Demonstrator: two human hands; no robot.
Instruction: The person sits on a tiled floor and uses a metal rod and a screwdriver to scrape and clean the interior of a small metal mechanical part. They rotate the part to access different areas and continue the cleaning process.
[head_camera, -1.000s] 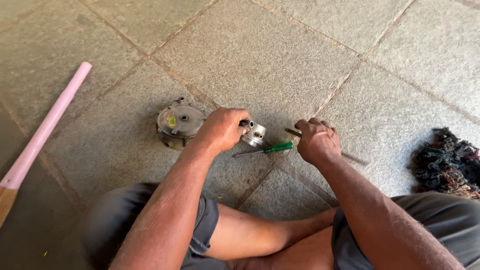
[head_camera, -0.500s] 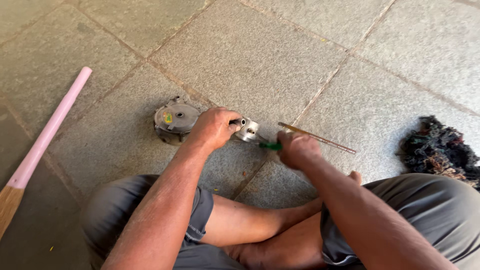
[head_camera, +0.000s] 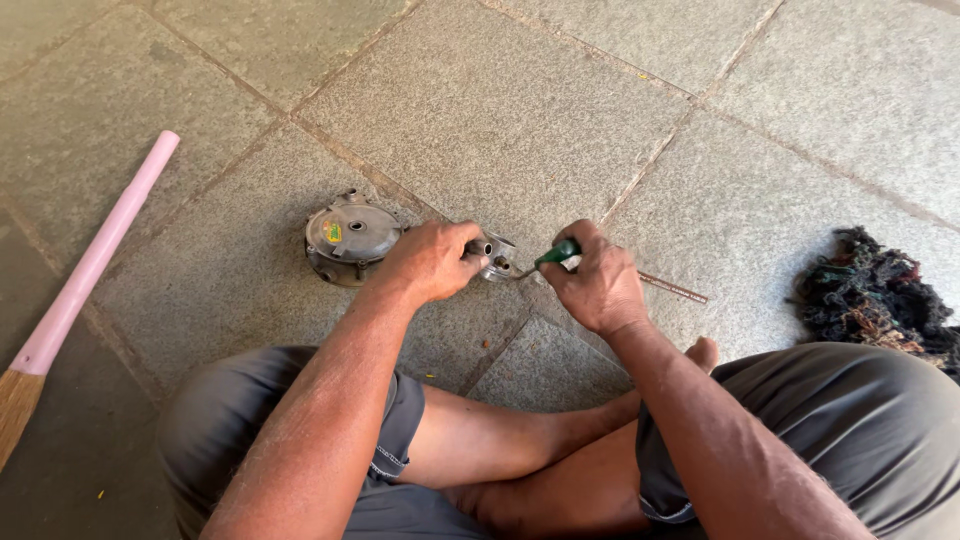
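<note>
I sit cross-legged on a stone floor. My left hand (head_camera: 430, 262) grips a small silver metal part (head_camera: 495, 258) lying on the floor. My right hand (head_camera: 598, 282) is closed on a green-handled screwdriver (head_camera: 555, 253), whose tip points at that part. A round grey metal housing (head_camera: 350, 237) with a yellow sticker rests just left of my left hand. A thin metal rod (head_camera: 672, 287) lies on the floor behind my right hand.
A pink broom handle (head_camera: 95, 260) with a straw head lies at the far left. A dark bundle of rag waste (head_camera: 875, 295) sits at the right, beside my knee. Floor tile seams run diagonally.
My right hand has picked up the green-handled screwdriver from the floor and brought it to the small metal part. My left hand stayed on that part.
</note>
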